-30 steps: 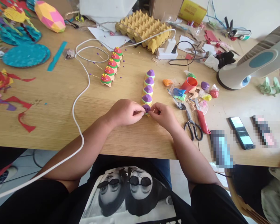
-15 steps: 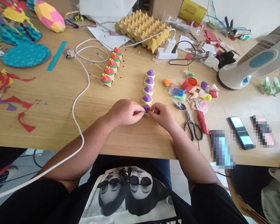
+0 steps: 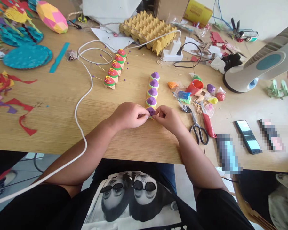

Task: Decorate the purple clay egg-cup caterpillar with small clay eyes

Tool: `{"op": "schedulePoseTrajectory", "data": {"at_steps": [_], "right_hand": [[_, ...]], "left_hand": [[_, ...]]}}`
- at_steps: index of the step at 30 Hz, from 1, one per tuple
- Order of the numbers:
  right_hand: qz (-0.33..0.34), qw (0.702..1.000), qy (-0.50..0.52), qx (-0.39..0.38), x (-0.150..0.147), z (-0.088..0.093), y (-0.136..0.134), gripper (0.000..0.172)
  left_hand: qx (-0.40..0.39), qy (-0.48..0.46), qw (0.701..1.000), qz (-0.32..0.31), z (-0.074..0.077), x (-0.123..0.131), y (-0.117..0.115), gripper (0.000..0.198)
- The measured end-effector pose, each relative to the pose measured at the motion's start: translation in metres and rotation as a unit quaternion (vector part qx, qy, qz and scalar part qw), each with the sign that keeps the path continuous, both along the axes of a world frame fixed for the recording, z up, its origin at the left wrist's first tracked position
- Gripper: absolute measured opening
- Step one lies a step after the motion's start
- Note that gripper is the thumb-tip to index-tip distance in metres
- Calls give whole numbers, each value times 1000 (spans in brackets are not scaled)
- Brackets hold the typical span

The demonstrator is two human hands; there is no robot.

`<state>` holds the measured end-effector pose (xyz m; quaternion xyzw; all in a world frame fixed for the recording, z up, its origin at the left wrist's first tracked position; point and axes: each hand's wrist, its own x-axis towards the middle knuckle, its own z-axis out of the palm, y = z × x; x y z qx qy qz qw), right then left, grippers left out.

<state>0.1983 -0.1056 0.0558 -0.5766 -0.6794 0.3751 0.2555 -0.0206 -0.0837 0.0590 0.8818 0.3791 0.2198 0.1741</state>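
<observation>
Pale wood-grained boards make up the broad tabletop (image 3: 134, 145) I am bent over. Standing on it, away to my right, is a tall white-and-grey appliance (image 3: 242, 77) with a blue oval on its side. Farther back, well beyond my hands, lies a yellow moulded egg tray (image 3: 147, 30) with rows of pointed peaks.

My left hand (image 3: 132, 115) and right hand (image 3: 167, 117) come in from either side to meet at the near end of a narrow row of yellow cups topped with purple domes (image 3: 153, 92). The row stretches straight away from me, four domes lying past my fingertips. Each hand is nearly closed, thumb and forefinger drawn together against the fifth dome; whether I have some tiny piece pinched between them I cannot tell.

Ahead of my left hand, apart from it, sits a slanting row of red-and-green domed cups (image 3: 113, 72) with purple-tipped sticks poking out. Beside my right forearm rest black-handled metal scissors (image 3: 194, 118), and farther off stands a small orange-red plastic cup (image 3: 194, 87). The nearest purple dome (image 3: 151, 110), caught between my fingertips, bears little dark spots.
</observation>
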Motion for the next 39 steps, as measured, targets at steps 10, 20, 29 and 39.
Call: {"op": "schedulePoseTrajectory", "data": {"at_steps": [10,20,29,39], "right_hand": [[-4,1000,-12,9,-1,-1,2,10],[-8,1000,0,3,6,5,3,13],[17,1000,4,18,3,-3,3,23],[3,999,23,30,1,-7,5,29]], "left_hand": [[2,-1,1000,-3,0,0,0,25],[-72,-69,992,78,9,-10,5,22],[-121,-19,992,42,-3,-9,14,16],[-122,-43,991,44,-5,-3,13,17]]}}
